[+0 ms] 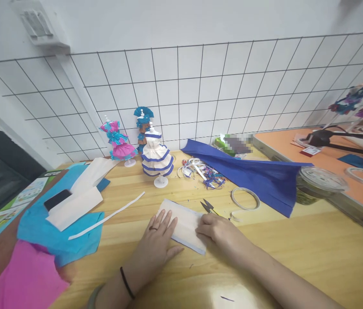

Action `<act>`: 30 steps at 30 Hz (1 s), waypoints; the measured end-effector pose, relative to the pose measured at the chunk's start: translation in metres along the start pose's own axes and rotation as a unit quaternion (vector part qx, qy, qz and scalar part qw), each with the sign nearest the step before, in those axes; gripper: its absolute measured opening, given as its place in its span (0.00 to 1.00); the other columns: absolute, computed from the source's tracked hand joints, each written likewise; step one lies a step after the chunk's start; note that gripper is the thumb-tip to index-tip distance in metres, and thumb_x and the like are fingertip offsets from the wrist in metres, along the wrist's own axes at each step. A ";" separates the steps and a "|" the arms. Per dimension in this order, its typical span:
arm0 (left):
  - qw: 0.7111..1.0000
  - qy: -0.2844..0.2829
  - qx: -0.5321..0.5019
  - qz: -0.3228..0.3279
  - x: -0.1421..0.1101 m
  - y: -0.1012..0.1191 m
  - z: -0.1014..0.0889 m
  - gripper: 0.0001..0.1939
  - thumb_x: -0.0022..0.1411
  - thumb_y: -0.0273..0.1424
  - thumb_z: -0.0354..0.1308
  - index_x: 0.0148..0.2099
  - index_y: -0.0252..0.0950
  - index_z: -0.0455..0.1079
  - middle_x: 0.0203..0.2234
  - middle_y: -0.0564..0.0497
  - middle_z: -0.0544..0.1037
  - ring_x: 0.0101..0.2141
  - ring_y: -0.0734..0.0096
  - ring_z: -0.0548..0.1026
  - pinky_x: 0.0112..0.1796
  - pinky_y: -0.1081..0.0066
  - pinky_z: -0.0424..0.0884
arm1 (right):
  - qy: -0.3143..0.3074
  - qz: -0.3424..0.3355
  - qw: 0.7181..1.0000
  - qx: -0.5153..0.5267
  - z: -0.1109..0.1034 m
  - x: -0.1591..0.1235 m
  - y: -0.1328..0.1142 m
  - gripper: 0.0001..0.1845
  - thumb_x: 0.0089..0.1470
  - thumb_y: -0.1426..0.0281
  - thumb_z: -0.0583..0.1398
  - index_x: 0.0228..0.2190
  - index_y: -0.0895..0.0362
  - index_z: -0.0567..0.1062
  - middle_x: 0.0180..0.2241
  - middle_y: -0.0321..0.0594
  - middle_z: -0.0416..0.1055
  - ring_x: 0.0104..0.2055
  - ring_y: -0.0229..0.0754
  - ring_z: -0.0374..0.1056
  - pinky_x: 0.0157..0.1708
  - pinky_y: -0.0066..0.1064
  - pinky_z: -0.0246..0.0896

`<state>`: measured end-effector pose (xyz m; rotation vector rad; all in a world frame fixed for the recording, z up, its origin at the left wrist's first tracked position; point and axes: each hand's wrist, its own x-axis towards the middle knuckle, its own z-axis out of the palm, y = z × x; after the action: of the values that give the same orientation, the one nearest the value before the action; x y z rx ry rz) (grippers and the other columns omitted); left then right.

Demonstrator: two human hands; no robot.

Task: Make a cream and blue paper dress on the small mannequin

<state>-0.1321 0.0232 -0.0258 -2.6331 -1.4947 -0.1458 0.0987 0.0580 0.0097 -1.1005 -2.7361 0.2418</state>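
On the wooden table in front of me lies a pale cream crepe paper piece [186, 225] with blue along its long edges. My left hand [162, 229] rests flat over its left part, fingers stretched out and a ring on one of them. At the paper's right end, my right hand [215, 229] has its fingers curled and pressed together on the edge; its fingertips are partly hidden. Small pointed scissors [209, 207] lie just beyond the right hand. A roll of double-sided tape [246, 198] sits to their right, with a loose tail.
A miniature white-and-blue paper dress [157, 156] on a stand is behind, near a pink-and-teal dress [119, 141]. Blue crepe paper [255, 176] and scraps [212, 176] lie at back right, by a lidded tub [321, 182]. Turquoise paper [81, 240] and a phone [57, 199] lie left.
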 end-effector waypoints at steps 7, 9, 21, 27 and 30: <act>0.998 0.034 0.037 -0.045 -0.006 0.002 0.002 0.35 0.59 0.53 0.40 0.59 0.34 0.59 0.57 0.40 0.63 0.57 0.50 0.59 0.52 0.52 0.59 | 0.020 0.059 0.998 -0.014 -0.008 -0.001 0.006 0.16 0.60 0.71 0.49 0.27 0.56 0.74 0.28 0.40 0.69 0.33 0.39 0.65 0.31 0.28 0.54; 0.995 0.050 0.047 -0.067 -0.008 0.005 0.004 0.34 0.58 0.53 0.41 0.58 0.36 0.61 0.57 0.41 0.63 0.57 0.48 0.59 0.51 0.50 0.59 | 0.018 0.064 0.998 -0.016 -0.007 -0.001 0.006 0.16 0.60 0.72 0.49 0.27 0.56 0.74 0.28 0.40 0.69 0.33 0.39 0.65 0.31 0.28 0.54; 0.981 0.068 -0.091 -0.159 -0.001 -0.016 -0.022 0.20 0.64 0.37 0.44 0.51 0.31 0.67 0.47 0.41 0.73 0.50 0.55 0.67 0.49 0.56 0.63 | 0.030 0.015 0.999 -0.040 0.012 0.002 0.004 0.19 0.60 0.73 0.50 0.21 0.58 0.72 0.26 0.41 0.68 0.29 0.39 0.63 0.29 0.30 0.51; 0.948 0.068 -0.134 -0.281 -0.001 -0.041 -0.029 0.13 0.60 0.32 0.47 0.39 0.34 0.72 0.35 0.44 0.76 0.40 0.58 0.71 0.43 0.59 0.66 | 0.035 0.056 0.997 0.040 0.009 0.001 -0.002 0.14 0.57 0.75 0.51 0.26 0.57 0.74 0.27 0.41 0.69 0.32 0.40 0.65 0.32 0.29 0.54; 0.943 0.049 -0.154 -0.290 -0.001 -0.041 -0.026 0.13 0.58 0.34 0.50 0.38 0.34 0.72 0.34 0.44 0.74 0.40 0.58 0.70 0.43 0.58 0.65 | 0.055 0.094 0.988 0.110 0.004 0.002 -0.002 0.13 0.55 0.76 0.50 0.28 0.56 0.73 0.29 0.39 0.70 0.33 0.40 0.66 0.33 0.29 0.56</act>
<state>-0.1688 0.0398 0.0015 -2.2450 -2.3229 -0.5906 0.0949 0.0578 0.0062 -1.2674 -2.4418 0.4810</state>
